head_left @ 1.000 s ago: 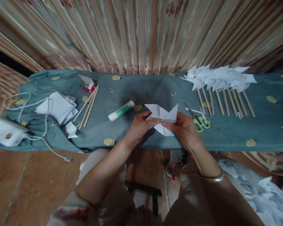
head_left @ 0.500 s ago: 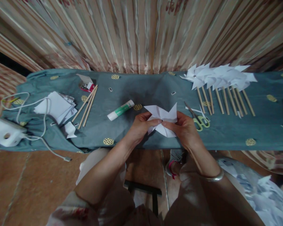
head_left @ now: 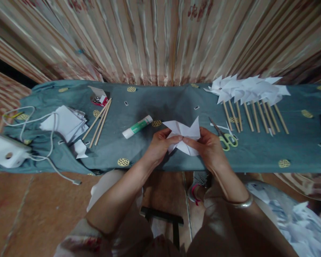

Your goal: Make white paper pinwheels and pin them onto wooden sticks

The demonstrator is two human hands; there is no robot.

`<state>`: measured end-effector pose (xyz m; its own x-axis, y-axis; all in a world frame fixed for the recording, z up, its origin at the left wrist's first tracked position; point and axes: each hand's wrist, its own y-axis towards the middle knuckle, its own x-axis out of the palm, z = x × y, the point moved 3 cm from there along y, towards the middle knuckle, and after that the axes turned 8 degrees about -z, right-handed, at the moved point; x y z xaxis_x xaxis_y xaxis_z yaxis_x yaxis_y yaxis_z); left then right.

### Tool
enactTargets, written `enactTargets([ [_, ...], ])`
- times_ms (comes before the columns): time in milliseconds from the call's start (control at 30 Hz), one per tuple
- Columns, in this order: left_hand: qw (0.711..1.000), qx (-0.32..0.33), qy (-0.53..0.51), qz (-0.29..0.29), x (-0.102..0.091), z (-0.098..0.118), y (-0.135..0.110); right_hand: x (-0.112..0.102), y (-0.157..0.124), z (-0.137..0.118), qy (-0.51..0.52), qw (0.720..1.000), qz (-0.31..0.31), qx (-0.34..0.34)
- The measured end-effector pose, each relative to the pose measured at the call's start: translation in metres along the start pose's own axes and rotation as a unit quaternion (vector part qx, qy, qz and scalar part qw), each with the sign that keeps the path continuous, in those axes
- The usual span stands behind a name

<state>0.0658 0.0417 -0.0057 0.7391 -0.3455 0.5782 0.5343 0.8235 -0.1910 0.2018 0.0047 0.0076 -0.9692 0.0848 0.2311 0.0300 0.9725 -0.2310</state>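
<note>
A white paper pinwheel head is held just above the front edge of a grey-blue cloth table. My left hand pinches its centre from the left. My right hand pinches the same centre from the right, fingertips meeting the left thumb. Both hands are closed on the paper. A silver bangle sits on my right wrist.
A glue stick lies left of my hands and green-handled scissors lie to the right. Several finished pinwheels on wooden sticks lie at the back right. Left are loose sticks, white paper squares, a small pin box and a white device with cable.
The paper's upper right blade has folded upward and narrower between my fingers. Both hands stay at the same spot.
</note>
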Motion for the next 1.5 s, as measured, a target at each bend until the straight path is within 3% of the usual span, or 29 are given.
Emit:
enactTargets([
  [667, 1.0, -0.006, -0.025, 0.013, -0.017, 0.002, -0.005, 0.016, 0.01, 0.007, 0.016, 1.0, 0.002, 0.025],
  [833, 0.999, -0.009, -0.031, 0.027, -0.02, 0.007, -0.01, 0.021, 0.013, 0.006, 0.0, 0.999, -0.033, 0.035],
  [1067, 0.999, -0.003, -0.037, 0.023, -0.023, 0.015, -0.013, 0.025, 0.016, 0.01, 0.051, 0.995, -0.031, 0.075],
  [1500, 0.997, 0.017, 0.027, 0.064, -0.032, 0.022, -0.02, 0.034, 0.02, 0.009, -0.004, 0.994, -0.044, 0.097],
])
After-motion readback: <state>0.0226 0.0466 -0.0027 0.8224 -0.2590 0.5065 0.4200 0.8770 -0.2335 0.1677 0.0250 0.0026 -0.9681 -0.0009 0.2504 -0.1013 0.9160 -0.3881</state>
